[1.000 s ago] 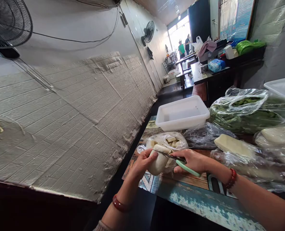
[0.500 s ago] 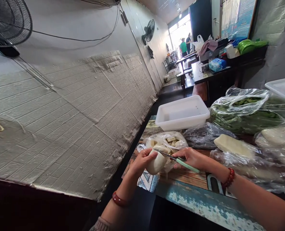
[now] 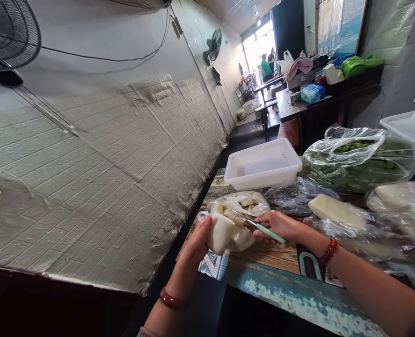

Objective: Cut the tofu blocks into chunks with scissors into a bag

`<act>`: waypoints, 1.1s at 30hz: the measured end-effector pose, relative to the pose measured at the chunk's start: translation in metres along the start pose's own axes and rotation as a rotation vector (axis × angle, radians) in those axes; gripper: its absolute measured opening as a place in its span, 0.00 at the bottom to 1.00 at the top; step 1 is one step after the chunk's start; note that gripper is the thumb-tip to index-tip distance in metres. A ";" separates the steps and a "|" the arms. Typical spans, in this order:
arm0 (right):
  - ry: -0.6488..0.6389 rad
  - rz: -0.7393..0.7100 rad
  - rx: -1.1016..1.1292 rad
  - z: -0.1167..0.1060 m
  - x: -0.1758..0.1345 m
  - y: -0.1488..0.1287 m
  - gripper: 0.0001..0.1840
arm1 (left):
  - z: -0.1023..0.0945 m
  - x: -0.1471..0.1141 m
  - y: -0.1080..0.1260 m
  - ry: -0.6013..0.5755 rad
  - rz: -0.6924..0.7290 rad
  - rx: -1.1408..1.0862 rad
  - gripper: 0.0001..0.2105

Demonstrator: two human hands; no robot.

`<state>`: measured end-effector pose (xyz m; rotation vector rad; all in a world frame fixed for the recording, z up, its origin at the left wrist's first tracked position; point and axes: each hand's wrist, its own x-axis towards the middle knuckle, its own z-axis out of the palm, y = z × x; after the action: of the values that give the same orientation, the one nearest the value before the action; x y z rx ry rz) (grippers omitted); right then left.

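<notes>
My left hand point(image 3: 199, 238) grips a smooth white chunk of food point(image 3: 221, 233), its exact kind unclear, and holds it upright over the table's near left corner. In my right hand point(image 3: 278, 225) is a small knife with a mint-green handle point(image 3: 271, 233). Its thin blade point(image 3: 241, 215) points left, over cut pieces and apart from the chunk. Just beyond the hands lies an open clear plastic bag point(image 3: 259, 202) with pale cut pieces point(image 3: 248, 205) inside. Part of the bag is hidden behind the chunk.
Behind the bag stands a white plastic tub point(image 3: 263, 175). To the right are a pale slab point(image 3: 333, 209) on plastic wrapping and a clear bag of green leaves point(image 3: 365, 164). A brick-patterned wall point(image 3: 140, 164) runs along the left. Two people point(image 3: 266, 68) stand far off near the doorway.
The knife blade has come away from the white chunk and moved slightly right. My left hand has turned the chunk and shifted it a little left, showing a flatter face.
</notes>
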<state>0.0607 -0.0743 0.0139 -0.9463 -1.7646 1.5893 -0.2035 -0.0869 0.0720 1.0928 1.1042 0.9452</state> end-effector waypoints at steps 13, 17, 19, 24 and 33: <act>-0.042 -0.147 -0.462 -0.012 -0.023 -0.033 0.42 | -0.002 -0.021 0.003 0.020 0.174 -0.119 0.25; -0.036 -0.172 -0.546 -0.010 -0.025 -0.036 0.48 | -0.002 -0.022 0.003 -0.005 0.197 -0.093 0.25; -0.037 -0.170 -0.578 -0.009 -0.026 -0.038 0.49 | -0.002 -0.021 0.001 -0.014 0.194 -0.091 0.24; -0.047 -0.130 -0.633 -0.006 -0.026 -0.042 0.52 | 0.000 -0.018 -0.002 -0.030 0.188 -0.071 0.24; -0.070 -0.170 -0.563 -0.008 -0.026 -0.041 0.52 | 0.011 -0.018 0.003 -0.055 0.183 -0.008 0.24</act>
<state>0.0775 -0.0924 0.0564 -0.9565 -2.3336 1.0430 -0.1961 -0.1053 0.0792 1.2214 0.9663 1.0551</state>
